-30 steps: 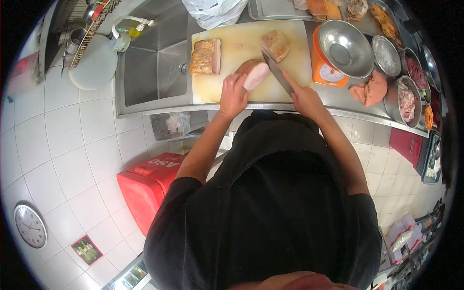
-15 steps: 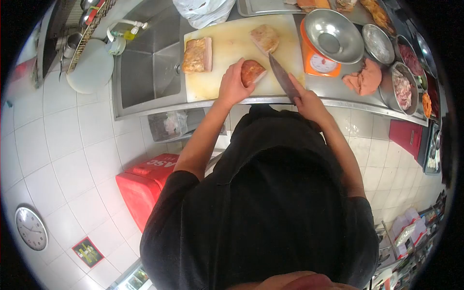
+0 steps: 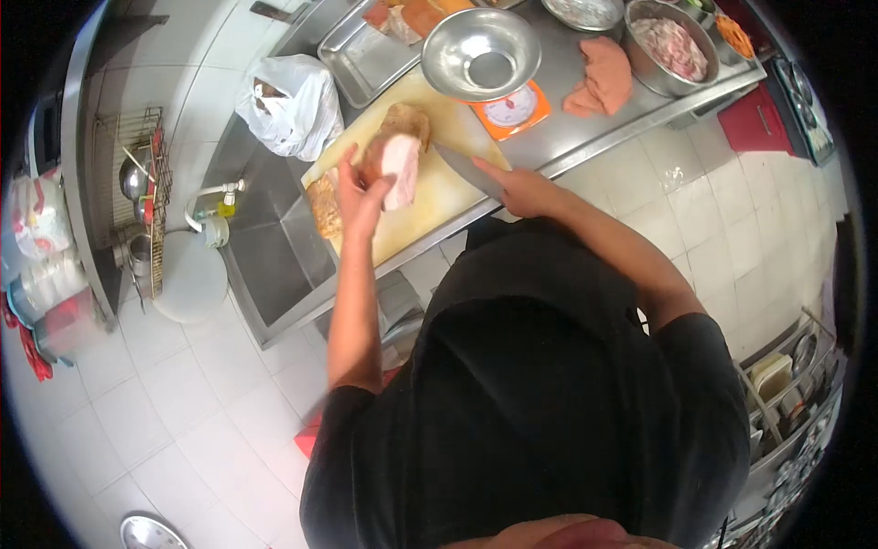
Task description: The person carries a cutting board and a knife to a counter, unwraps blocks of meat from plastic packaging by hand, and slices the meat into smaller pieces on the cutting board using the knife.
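Note:
My left hand (image 3: 359,197) grips a piece of meat (image 3: 401,174) from its left side, thumb at the near edge. The pale, cut face of this piece is turned up toward me. Just behind it lies a second browned piece of meat (image 3: 405,119), partly covered. A third browned piece of meat (image 3: 322,203) sits at the left end of the cutting board (image 3: 448,209), partly behind my fingers. In my right hand (image 3: 526,190) is a broad-bladed knife (image 3: 469,172), its tip pointing toward the meat but apart from it.
A metal bowl (image 3: 481,55) rests on an orange scale (image 3: 510,108) beyond the board. An orange-pink cloth (image 3: 601,78) and a pot of raw meat (image 3: 670,50) are farther right. Left of the board are a sink (image 3: 265,247) and a white plastic bag (image 3: 291,105).
The view has swung round. My left hand has turned its piece of meat from brown outside to pale face and brought it close to the piece behind. The knife stays in my right hand.

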`<control>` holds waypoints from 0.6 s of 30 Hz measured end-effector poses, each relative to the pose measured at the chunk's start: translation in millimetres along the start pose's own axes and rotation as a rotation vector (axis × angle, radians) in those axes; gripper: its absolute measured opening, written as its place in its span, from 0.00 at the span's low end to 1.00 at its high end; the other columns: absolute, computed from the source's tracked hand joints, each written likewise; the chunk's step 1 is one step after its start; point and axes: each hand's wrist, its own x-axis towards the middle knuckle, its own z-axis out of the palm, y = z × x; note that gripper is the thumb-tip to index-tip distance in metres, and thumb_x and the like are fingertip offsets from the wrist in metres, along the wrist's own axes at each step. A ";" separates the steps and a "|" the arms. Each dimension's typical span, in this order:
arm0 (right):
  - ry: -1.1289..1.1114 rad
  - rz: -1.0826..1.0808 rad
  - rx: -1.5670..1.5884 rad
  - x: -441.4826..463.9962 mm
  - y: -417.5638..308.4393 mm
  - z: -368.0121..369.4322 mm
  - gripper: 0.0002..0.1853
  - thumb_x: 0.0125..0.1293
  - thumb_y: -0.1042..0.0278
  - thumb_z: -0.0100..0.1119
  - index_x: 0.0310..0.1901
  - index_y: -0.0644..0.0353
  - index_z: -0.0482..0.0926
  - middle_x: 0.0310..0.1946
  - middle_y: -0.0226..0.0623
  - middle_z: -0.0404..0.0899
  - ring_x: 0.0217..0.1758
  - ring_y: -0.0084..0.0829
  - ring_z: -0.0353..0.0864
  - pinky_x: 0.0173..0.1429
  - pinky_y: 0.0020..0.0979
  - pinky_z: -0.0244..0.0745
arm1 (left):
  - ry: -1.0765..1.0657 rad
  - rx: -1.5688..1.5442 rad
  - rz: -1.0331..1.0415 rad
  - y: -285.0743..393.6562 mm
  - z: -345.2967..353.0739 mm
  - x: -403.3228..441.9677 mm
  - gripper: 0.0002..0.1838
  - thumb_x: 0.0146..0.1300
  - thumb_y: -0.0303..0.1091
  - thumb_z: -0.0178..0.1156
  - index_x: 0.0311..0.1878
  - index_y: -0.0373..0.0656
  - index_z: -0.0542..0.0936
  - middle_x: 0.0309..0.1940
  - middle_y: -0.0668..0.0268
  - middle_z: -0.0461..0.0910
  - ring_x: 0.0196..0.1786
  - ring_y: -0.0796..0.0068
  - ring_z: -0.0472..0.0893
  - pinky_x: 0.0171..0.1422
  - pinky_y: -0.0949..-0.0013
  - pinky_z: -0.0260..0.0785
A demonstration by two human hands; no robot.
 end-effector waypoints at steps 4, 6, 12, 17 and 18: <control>-0.026 0.035 -0.020 -1.8 -9.0 -5.1 0.50 0.60 0.77 0.55 0.82 0.40 0.46 0.37 0.60 0.82 0.41 0.57 0.84 0.47 0.51 0.77 | -0.084 -0.040 0.270 103.5 26.2 35.9 0.48 0.49 0.29 0.74 0.74 0.36 0.62 0.51 0.55 0.79 0.54 0.62 0.82 0.58 0.64 0.76; -0.046 0.073 -0.032 -4.6 -15.5 -10.4 0.50 0.59 0.78 0.55 0.82 0.40 0.46 0.38 0.60 0.83 0.42 0.56 0.84 0.47 0.51 0.77 | -0.130 0.124 0.387 132.3 44.0 64.4 0.49 0.46 0.34 0.75 0.73 0.36 0.63 0.54 0.51 0.80 0.57 0.57 0.82 0.62 0.61 0.75; -0.028 0.102 -0.028 -11.5 -24.1 -11.1 0.50 0.59 0.78 0.55 0.82 0.41 0.46 0.40 0.57 0.83 0.42 0.53 0.85 0.47 0.49 0.78 | -0.157 0.522 0.668 174.3 120.5 107.0 0.49 0.43 0.44 0.74 0.71 0.38 0.68 0.61 0.49 0.79 0.61 0.53 0.81 0.67 0.58 0.73; -0.055 0.145 -0.008 -19.1 -33.0 -17.0 0.51 0.58 0.78 0.56 0.83 0.42 0.45 0.43 0.54 0.84 0.44 0.51 0.85 0.46 0.47 0.79 | -0.233 0.736 0.690 154.1 158.2 122.7 0.46 0.46 0.42 0.76 0.70 0.39 0.69 0.61 0.52 0.80 0.63 0.55 0.81 0.69 0.59 0.71; -0.060 0.141 -0.014 -21.8 -35.2 -18.8 0.51 0.58 0.78 0.57 0.83 0.43 0.45 0.43 0.54 0.84 0.44 0.51 0.85 0.46 0.47 0.79 | -0.255 0.726 0.662 149.6 161.2 123.3 0.46 0.47 0.42 0.76 0.71 0.40 0.69 0.61 0.52 0.80 0.64 0.55 0.80 0.69 0.59 0.71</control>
